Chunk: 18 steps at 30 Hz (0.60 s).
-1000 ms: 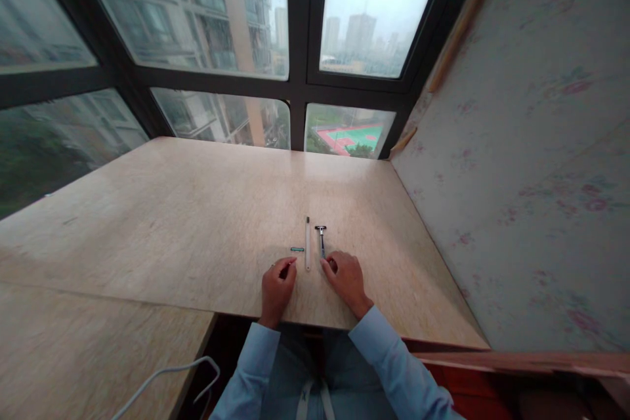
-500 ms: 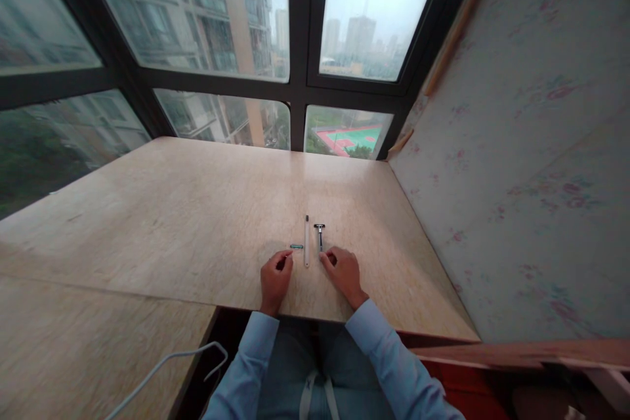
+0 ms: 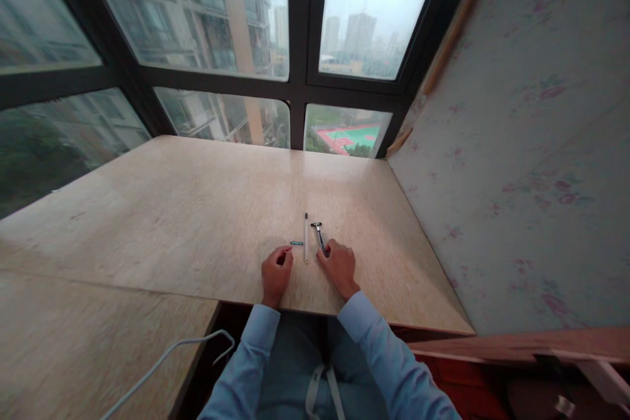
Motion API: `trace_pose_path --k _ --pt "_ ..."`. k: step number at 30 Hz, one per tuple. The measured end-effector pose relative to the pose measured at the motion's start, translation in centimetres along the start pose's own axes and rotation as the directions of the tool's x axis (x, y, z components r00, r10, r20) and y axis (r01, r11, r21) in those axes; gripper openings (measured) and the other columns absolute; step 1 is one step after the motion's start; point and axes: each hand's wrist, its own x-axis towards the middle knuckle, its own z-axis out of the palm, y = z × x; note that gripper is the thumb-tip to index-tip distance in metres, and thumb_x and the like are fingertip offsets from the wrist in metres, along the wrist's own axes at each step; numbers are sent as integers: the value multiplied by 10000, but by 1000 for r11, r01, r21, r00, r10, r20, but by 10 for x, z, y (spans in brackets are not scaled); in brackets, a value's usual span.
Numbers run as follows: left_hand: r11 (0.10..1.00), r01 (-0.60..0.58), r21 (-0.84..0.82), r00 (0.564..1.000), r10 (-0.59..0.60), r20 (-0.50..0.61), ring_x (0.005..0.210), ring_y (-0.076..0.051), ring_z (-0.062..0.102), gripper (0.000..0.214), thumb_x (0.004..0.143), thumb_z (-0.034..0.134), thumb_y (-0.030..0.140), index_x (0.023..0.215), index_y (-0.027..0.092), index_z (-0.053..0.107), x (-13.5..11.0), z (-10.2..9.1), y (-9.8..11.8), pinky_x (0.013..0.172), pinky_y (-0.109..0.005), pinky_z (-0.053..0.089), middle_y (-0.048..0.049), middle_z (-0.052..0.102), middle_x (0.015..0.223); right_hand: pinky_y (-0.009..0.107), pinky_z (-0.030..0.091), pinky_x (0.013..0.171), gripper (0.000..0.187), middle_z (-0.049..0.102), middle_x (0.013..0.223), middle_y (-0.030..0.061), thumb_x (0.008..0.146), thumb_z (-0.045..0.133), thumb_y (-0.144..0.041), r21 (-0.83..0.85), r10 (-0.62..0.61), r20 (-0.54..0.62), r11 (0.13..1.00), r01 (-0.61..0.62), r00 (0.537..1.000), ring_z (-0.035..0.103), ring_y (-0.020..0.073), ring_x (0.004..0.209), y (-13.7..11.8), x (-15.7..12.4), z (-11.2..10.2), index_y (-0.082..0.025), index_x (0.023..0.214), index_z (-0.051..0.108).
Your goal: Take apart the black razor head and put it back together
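A razor (image 3: 319, 231) with a T-shaped head lies on the pale tabletop, its handle tilted toward my right hand (image 3: 338, 265). My right thumb and fingers are closed around the lower end of that handle. To the razor's left lies a slim white stick with a dark tip (image 3: 306, 239), which looks like a toothbrush. A small dark-and-green razor cartridge (image 3: 296, 243) lies left of the stick. My left hand (image 3: 276, 275) rests on the table with its fingers curled closed, the fingertips just short of the cartridge. Nothing shows in it.
The pale, marble-patterned tabletop (image 3: 207, 210) reaches to the dark-framed windows (image 3: 296, 46). A floral-papered wall (image 3: 531, 177) bounds it on the right. A white cable (image 3: 167, 354) lies over the lower surface at front left. My legs are below the near edge.
My right hand has shifted slightly left and forward and now grips the razor handle. The razor has turned from nearly straight to slanted. The left hand keeps its curled pose.
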Motion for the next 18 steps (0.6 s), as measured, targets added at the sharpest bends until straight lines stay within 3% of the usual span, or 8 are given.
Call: trace_pose_path --k 18 --pt "998 21 61 997 -17 -72 763 -215 708 248 789 542 306 884 169 726 6 4 0 715 -322 546 -70 758 834 293 297 648 186 691 740 47 863 593 -354 -12 5 15 1000 -5 1000 618 175 695 -2 2 1 -182 802 630"
